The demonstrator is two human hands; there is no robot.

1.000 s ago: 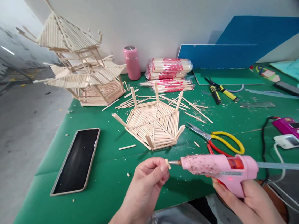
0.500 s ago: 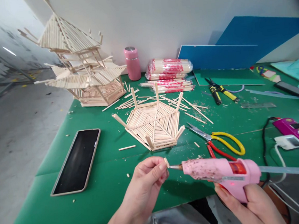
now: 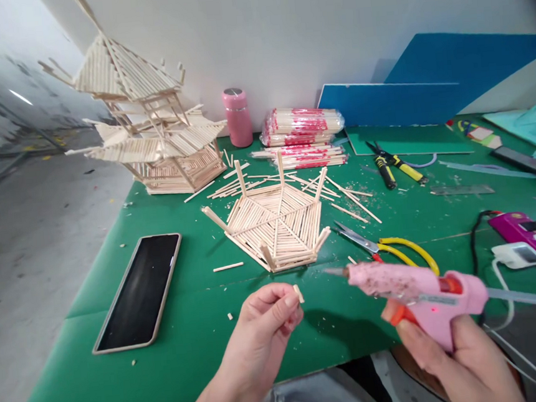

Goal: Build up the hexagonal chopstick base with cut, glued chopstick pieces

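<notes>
Six posts, one at ea. corner of hex. stick base (image 3: 274, 225), stand up or lean outward; base lies flat mid-desk (image 3: 193, 370), beyond both hands. L hand (image 3: 260, 330), over the near edge side, has thumb & index closed in a narrow pinch on a short wood pc. (image 3: 299, 294), its end protruding. R hand (image 3: 470, 361), toward the near R corner, has fingers wrapped round the grip of a pink glue gun (image 3: 392, 281), w/ digits at the orange trigger (image 3: 404, 315); whether it's pressed, cannot tell. Nozzle (image 3: 335, 272) is apart from the pc. Scissors (image 3: 368, 244) lie partly behind gun; phone (image 3: 140, 293) nr L edge; stick tower (image 3: 164, 141) at far L corner. Handling, in my judgement: pc. v. light, stiff, easily dropped; pinch by its sides, fingertips off any glued face. Gun rigid, moderately heavy, awkward w/ glue stick (image 3: 530, 298) trailing out the back; hold by grip only, nozzle prob. hot. Base light, fairly stiff but fragile at glued joints; grasp low at the rim, pref. both sides, not by posts, which could snap off.
</notes>
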